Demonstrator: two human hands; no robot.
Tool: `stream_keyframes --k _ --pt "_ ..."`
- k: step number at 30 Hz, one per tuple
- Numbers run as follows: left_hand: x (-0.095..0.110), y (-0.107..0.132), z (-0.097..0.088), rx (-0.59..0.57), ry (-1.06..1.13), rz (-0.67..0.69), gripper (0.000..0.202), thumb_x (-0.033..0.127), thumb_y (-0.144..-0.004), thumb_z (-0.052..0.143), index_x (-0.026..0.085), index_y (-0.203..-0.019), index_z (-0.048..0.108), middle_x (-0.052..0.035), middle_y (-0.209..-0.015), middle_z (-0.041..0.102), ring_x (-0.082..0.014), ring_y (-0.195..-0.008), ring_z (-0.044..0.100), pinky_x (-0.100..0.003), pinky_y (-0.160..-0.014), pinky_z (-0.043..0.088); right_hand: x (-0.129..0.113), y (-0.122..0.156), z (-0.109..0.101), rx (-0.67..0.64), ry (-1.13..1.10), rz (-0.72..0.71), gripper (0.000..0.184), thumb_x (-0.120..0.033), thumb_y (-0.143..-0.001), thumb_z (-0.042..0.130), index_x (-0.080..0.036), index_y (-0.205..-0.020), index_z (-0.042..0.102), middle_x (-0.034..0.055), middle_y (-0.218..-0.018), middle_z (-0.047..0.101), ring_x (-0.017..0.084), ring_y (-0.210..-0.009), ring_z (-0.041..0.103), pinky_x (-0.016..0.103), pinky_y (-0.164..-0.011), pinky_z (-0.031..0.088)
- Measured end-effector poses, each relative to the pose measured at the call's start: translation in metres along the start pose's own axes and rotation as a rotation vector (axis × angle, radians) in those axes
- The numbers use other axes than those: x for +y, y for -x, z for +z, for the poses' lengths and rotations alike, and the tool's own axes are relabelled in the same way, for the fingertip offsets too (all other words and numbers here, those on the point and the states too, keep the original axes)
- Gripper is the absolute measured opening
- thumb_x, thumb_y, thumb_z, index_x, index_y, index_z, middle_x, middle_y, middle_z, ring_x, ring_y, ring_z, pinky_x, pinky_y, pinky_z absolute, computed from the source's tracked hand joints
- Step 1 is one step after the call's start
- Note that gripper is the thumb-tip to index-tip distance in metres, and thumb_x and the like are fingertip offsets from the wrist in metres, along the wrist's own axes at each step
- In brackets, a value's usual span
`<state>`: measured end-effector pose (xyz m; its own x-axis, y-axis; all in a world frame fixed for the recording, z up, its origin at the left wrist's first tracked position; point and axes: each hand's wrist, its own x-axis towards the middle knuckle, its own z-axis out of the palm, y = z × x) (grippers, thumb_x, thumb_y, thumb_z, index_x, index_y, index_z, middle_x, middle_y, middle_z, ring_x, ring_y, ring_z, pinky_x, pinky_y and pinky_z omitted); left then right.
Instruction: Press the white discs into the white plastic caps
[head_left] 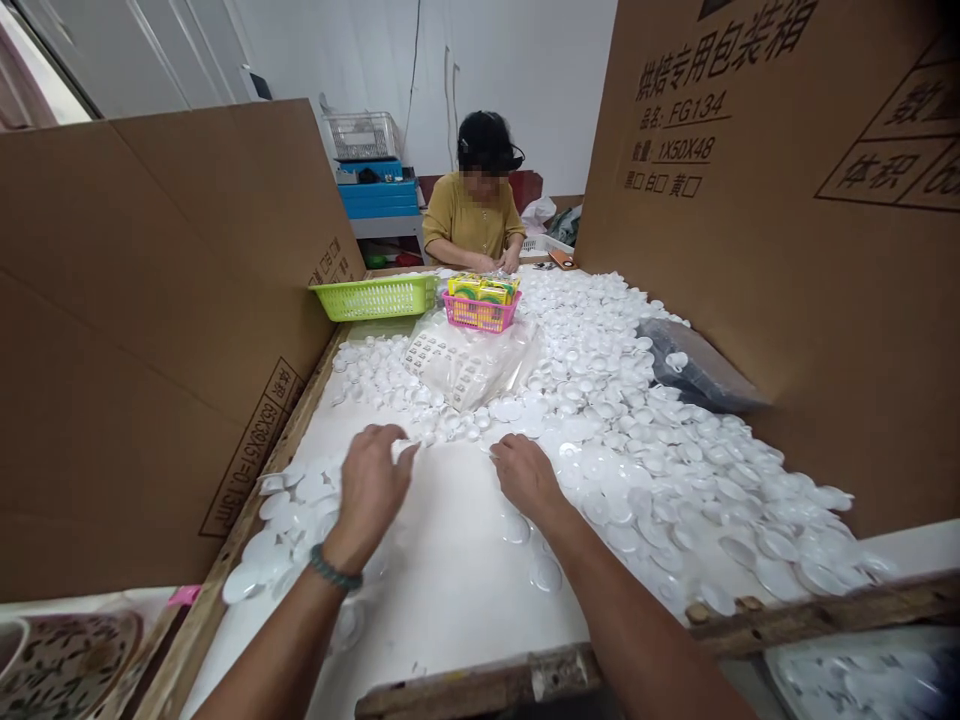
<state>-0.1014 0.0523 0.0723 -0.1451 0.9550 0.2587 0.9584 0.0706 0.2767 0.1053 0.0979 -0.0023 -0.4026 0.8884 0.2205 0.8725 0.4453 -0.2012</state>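
Observation:
Many small, round, shiny white plastic pieces (600, 395), some shaped like shallow dishes, lie over the table. My left hand (373, 480), with a green bracelet at the wrist, is at the near edge of the spread. Its thumb and forefinger are apart, and white shows in the gap; whether that is a held piece is unclear. To its right, my right hand (525, 474) has its fingers curled together, tips down among the pieces. What those fingers hold, if anything, is hidden. A clear plastic bag (480, 365) with printed marks lies beyond both hands.
Tall cardboard panels (172, 330) wall both sides. A green basket (379, 298) stands at the back left beside a pink basket (481, 315) of yellow packets. A dark plastic bag (697, 365) lies right. Another person (474, 215) works at the far end. Wooden edging (817, 612) borders the table.

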Motion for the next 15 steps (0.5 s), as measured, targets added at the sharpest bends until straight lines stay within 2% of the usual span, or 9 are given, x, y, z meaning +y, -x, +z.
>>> stream_keyframes --k 3,7,10,15 --pt "0.023 -0.024 0.031 -0.066 -0.007 0.058 0.022 0.03 -0.082 0.05 0.017 -0.097 0.059 -0.0088 -0.094 0.059 -0.0229 -0.091 0.053 -0.031 -0.078 0.04 0.004 0.0 -0.001 0.035 0.022 0.026 0.029 -0.002 -0.083 0.037 -0.018 -0.077 0.06 0.0072 -0.081 0.058 0.019 -0.077 0.048 0.029 -0.067 0.033" --pt "0.03 -0.041 0.063 -0.181 -0.034 0.067 0.024 0.023 -0.08 0.052 0.015 -0.102 0.058 -0.0117 -0.102 0.056 -0.0247 -0.095 0.051 -0.03 -0.075 0.039 0.004 0.0 -0.006 0.114 -0.082 0.089 0.029 -0.003 -0.083 0.037 -0.019 -0.077 0.06 0.0054 -0.078 0.058 0.018 -0.075 0.049 0.027 -0.063 0.033" --pt "0.028 -0.036 0.071 -0.183 -0.052 0.124 0.021 0.02 -0.081 0.049 0.015 -0.1 0.058 -0.0109 -0.097 0.057 -0.0247 -0.095 0.05 -0.03 -0.074 0.038 -0.002 0.001 -0.01 0.14 -0.299 0.108 0.024 -0.012 -0.087 0.039 -0.019 -0.08 0.06 0.0039 -0.078 0.059 0.015 -0.072 0.051 0.025 -0.062 0.036" --pt "0.022 -0.018 0.071 -0.213 -0.004 0.122 0.023 0.026 -0.08 0.051 0.015 -0.1 0.056 -0.0094 -0.095 0.058 -0.0224 -0.091 0.052 -0.029 -0.072 0.038 -0.02 0.005 -0.01 -0.038 -0.55 0.12 0.016 -0.017 -0.083 0.049 -0.02 -0.074 0.061 0.0002 -0.07 0.061 0.013 -0.063 0.052 0.023 -0.059 0.036"
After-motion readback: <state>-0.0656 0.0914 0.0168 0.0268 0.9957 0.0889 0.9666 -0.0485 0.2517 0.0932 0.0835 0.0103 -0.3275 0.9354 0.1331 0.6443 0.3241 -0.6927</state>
